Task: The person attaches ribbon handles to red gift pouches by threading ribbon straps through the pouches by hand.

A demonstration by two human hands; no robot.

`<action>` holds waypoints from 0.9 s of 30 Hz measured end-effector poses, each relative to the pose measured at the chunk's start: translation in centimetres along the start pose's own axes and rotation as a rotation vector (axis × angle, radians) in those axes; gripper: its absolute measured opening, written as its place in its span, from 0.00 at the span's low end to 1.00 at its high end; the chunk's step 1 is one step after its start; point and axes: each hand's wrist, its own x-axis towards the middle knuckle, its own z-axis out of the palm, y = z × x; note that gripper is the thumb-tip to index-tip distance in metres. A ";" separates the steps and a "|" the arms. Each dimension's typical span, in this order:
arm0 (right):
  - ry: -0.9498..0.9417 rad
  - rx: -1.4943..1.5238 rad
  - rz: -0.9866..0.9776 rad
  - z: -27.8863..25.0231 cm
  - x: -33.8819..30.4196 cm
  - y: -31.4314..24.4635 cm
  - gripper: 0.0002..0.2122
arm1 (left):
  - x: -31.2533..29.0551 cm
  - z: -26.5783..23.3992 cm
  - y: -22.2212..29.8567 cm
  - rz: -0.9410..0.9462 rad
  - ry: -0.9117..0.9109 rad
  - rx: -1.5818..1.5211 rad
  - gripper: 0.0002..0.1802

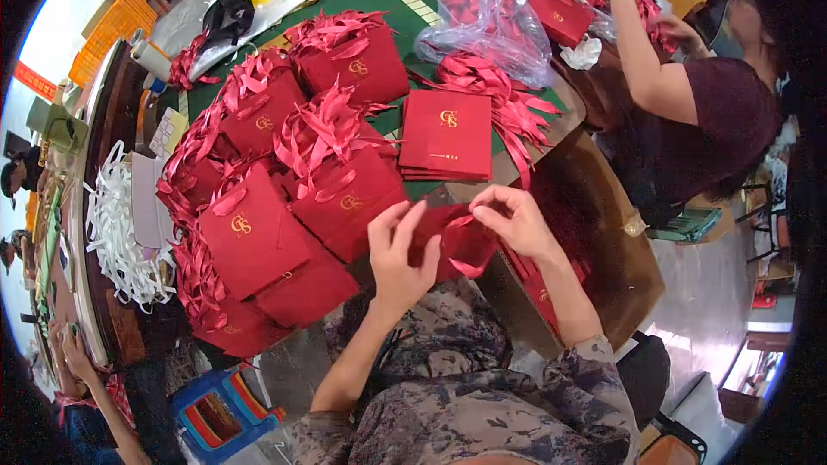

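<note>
Centre frame, the right hand [519,220] pinches a pink ribbon [468,269] on a red bag [475,247]. The left hand [396,250] spreads beside it, near piled bags [256,232] left of centre

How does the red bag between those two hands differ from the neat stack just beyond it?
The stack of bags lies flat, gold lettering up; the bag between left hand and right hand shows none. The stack rests untouched; the right fingertips are near the bag's ribbon. Both are red.

bags [250,241]: matt paper | ribbons [508,120]: glossy, smooth cloth | wrapping [527,47]: glossy, crinkled plastic
</note>
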 end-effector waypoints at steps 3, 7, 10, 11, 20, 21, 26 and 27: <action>0.015 0.085 0.040 -1.2 -0.4 0.0 0.04 | -2.2 -0.4 -0.7 -0.102 -0.121 -0.092 0.39; 0.022 0.149 0.074 -2.3 -0.8 -0.7 0.04 | -2.9 0.2 -1.0 -0.384 -0.347 -0.294 0.50; 0.005 0.140 0.091 -3.4 -1.0 0.1 0.05 | -2.4 0.5 -0.7 -0.383 -0.523 -0.372 0.41; -0.013 0.135 0.104 -3.7 -1.1 0.2 0.06 | -2.6 0.7 -0.2 -0.395 -0.525 -0.504 0.35; 0.010 0.124 0.092 -3.1 -1.4 0.4 0.06 | -3.9 1.3 1.4 -0.552 -0.579 -0.663 0.22; 0.013 0.123 0.092 -3.2 -1.2 0.7 0.06 | -3.9 1.1 1.4 -0.549 -0.581 -0.665 0.22; 0.139 -0.016 0.033 -4.7 0.9 2.9 0.06 | -4.2 -0.2 1.7 -0.520 -0.726 -0.595 0.24; 0.177 -0.040 0.026 -5.0 1.1 3.1 0.05 | -4.3 -0.3 1.6 -0.518 -0.727 -0.594 0.24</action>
